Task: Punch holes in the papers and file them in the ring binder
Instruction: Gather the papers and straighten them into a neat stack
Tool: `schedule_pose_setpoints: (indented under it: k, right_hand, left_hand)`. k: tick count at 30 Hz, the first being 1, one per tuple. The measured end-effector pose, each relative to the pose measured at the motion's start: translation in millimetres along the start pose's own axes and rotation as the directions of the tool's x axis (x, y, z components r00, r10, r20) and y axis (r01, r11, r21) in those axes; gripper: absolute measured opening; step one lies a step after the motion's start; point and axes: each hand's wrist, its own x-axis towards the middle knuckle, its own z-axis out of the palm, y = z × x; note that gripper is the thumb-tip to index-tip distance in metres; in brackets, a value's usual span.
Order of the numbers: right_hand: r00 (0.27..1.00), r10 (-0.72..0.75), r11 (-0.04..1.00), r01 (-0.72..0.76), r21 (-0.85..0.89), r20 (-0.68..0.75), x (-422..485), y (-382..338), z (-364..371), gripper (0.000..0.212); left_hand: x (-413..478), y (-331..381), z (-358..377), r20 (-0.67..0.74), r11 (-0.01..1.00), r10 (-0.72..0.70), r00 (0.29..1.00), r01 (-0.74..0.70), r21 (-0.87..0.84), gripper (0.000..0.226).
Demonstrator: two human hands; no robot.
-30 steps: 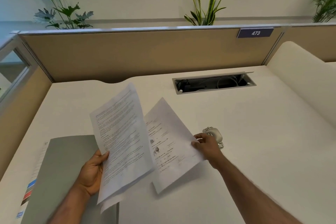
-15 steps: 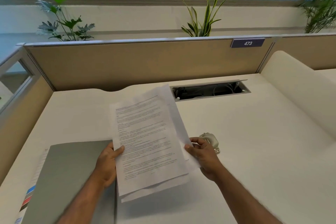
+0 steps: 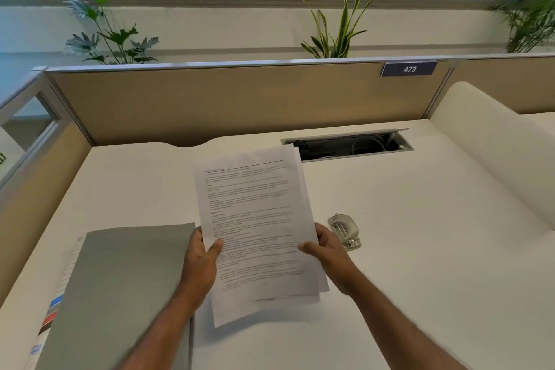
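Matt white papers (image 3: 258,228), shiny metal punch (image 3: 345,231), smooth matt grey binder (image 3: 120,288).

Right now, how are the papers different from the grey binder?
The papers are white with printed text; the binder is plain grey. The papers are held above the desk by the left hand and right hand; the binder lies flat on it. Both are flat rectangles.

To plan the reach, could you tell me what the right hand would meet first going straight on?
The papers that the right hand grips; beyond, the desk looks free, depth unclear.
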Motion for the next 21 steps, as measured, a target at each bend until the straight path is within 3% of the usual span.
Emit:
schedule_pose_setpoints:
  k: [3, 9, 16, 21]
  right_hand:
    - [0.990, -0.101, 0.992, 0.093, -0.080, -0.095, 2.2, -0.6, 7.8, 0.026]
    - [0.970, -0.179, 0.981, 0.164, -0.105, -0.162, -1.3, 4.9, 11.8, 0.029]
    - [0.899, -0.243, 0.970, 0.216, -0.115, -0.363, -1.5, -9.4, -13.6, 0.031]
    - [0.876, -0.328, 0.944, 0.289, -0.160, -0.354, 0.2, -17.9, -17.6, 0.030]
  left_hand:
    - [-3.3, 0.4, 12.5, 0.006, 0.999, 0.041, 0.999, -0.042, 0.031, 0.031]
    - [-8.3, 7.7, 33.2, 0.032, 0.984, 0.154, 0.988, -0.156, 0.089, 0.031]
    - [-1.0, 18.6, 40.9, 0.196, 0.922, 0.264, 0.944, -0.307, 0.236, 0.033]
    - [-4.2, 23.4, 57.2, 0.213, 0.925, 0.318, 0.924, -0.352, 0.144, 0.039]
